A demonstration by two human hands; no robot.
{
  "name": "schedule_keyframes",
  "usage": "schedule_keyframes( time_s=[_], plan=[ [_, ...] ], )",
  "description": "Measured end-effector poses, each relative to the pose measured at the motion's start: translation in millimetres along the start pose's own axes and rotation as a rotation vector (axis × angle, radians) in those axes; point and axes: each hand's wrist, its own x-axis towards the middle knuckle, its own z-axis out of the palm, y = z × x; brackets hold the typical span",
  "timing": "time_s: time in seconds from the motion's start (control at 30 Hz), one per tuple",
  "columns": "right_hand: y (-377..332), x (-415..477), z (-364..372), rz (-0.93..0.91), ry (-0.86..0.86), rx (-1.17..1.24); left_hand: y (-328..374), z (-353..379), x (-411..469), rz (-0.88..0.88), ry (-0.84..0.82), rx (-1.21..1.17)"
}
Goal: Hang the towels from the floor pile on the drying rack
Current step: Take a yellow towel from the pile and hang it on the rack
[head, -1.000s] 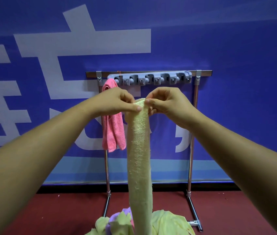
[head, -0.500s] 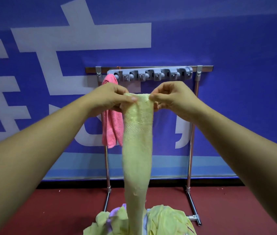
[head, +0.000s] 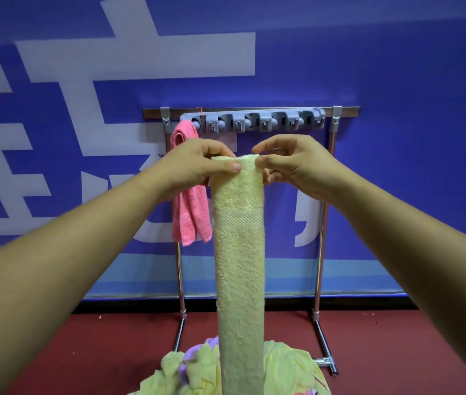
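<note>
A long pale yellow towel (head: 240,252) hangs straight down in front of me, folded into a narrow strip. My left hand (head: 194,166) pinches its top left corner and my right hand (head: 291,163) pinches its top right corner. Behind them stands the metal drying rack (head: 323,223) with a grey clip bar (head: 254,124) along its top rail. A pink towel (head: 190,212) hangs from the leftmost clip, partly hidden by my left hand. The floor pile (head: 288,369) of yellow and purple towels lies below, under the strip's lower end.
A blue banner wall (head: 397,81) with large white characters stands right behind the rack. The floor (head: 397,352) is dark red. The rack's feet (head: 324,352) stretch toward me on both sides of the pile.
The towel's top edge has been spread from a bunched tip into a flat, wider strip. Both hands stay just below the clip bar.
</note>
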Motion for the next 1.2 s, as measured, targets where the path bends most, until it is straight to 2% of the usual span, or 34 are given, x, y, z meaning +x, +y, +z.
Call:
schedule_keyframes(
  time_s=[0.07,0.17,0.27,0.43,0.6,0.7,0.83,1.1,1.2],
  plan=[
    [-4.5,1.5,0.4,0.032,-0.098,-0.055,0.8,2.4,0.4,0.018,0.015,-0.003],
    [-10.8,3.7,1.9,0.053,-0.212,-0.307,1.6,3.5,1.5,0.046,0.008,0.034],
    [-16.3,6.5,2.1,0.005,-0.176,-0.571,-0.1,3.2,1.5,0.057,0.014,0.084],
    [-19.5,7.5,3.9,-0.041,-0.145,-0.702,-6.1,5.4,-0.1,0.072,0.071,0.11],
    [-14.8,11.3,7.4,-0.079,-0.117,-0.695,-15.3,8.6,1.2,0.087,0.111,0.057],
    [-15.4,15.8,5.3,-0.117,-0.055,-0.705,-33.5,10.6,0.4,0.058,0.072,-0.113],
    [-19.3,16.3,4.9,-0.111,0.021,-0.594,-79.1,36.1,-13.4,-0.093,-0.07,-0.181],
    [-15.6,18.6,8.2,-0.091,0.115,-0.487,-167.6,104.7,-42.4,-0.314,-0.06,-0.2],
    [-13.0,21.3,4.0,-0.069,0.191,-0.411,-189.0,125.2,-55.0,-0.405,-0.113,-0.248]
  ],
)
